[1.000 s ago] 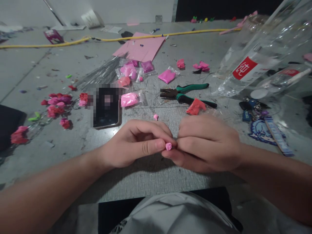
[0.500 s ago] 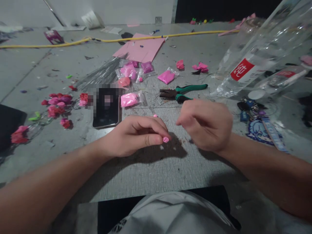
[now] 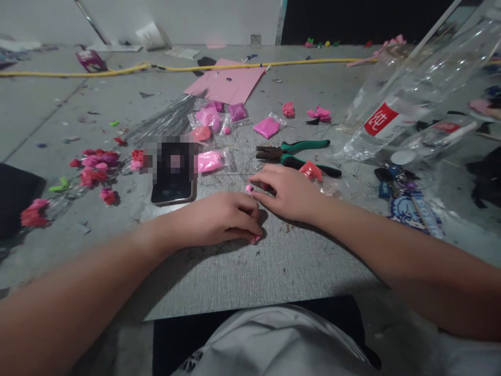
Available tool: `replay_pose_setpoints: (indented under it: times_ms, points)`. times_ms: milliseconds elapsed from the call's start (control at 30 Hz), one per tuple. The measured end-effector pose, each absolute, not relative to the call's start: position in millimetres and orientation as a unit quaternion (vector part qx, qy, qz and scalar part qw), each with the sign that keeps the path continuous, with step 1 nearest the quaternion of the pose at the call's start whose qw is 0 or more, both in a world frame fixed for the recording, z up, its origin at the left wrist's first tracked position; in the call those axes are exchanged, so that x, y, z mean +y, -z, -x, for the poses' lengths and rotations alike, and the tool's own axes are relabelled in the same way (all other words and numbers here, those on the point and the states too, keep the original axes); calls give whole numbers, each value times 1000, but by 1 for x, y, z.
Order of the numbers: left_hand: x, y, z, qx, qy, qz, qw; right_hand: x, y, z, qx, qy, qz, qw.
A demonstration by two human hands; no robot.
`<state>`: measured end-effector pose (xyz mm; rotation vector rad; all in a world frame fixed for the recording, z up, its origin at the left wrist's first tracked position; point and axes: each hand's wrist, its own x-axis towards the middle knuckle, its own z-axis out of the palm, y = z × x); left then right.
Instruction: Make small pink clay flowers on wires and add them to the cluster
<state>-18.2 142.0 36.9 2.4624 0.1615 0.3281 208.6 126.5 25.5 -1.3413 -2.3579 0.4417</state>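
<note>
My left hand rests on the grey mat with its fingers curled round a small pink clay bud that peeks out at the fingertips. My right hand lies just beyond it, fingers stretched forward and pinching at a tiny pink clay piece on the mat. Green-handled pliers and a red clay lump lie right behind the right hand.
A phone lies left of the hands. Bags of pink clay sit behind it, finished clay flowers to the far left. Clear plastic bottles and keys crowd the right. A yellow hose crosses the back.
My right hand left the bud, rose, then reached forward and down to the tiny pink piece. My left hand lowered onto the mat, still holding the bud.
</note>
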Motion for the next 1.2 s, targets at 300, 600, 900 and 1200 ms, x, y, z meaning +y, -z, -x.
replay_pose_setpoints:
  times_ms: [300,600,900,1200]
  points:
    - [153,-40,22,90,-104,-910,392,130,-25,-210,-842,-166,428,284]
    - [146,-41,14,347,-311,-764,446,125,-27,-218,-839,-157,369,368]
    - [134,-38,3,396,-322,-608,608,115,-27,-214,-879,-89,301,359]
    - [131,-42,4,388,-331,-612,604,113,-36,-219,-853,-90,343,384]
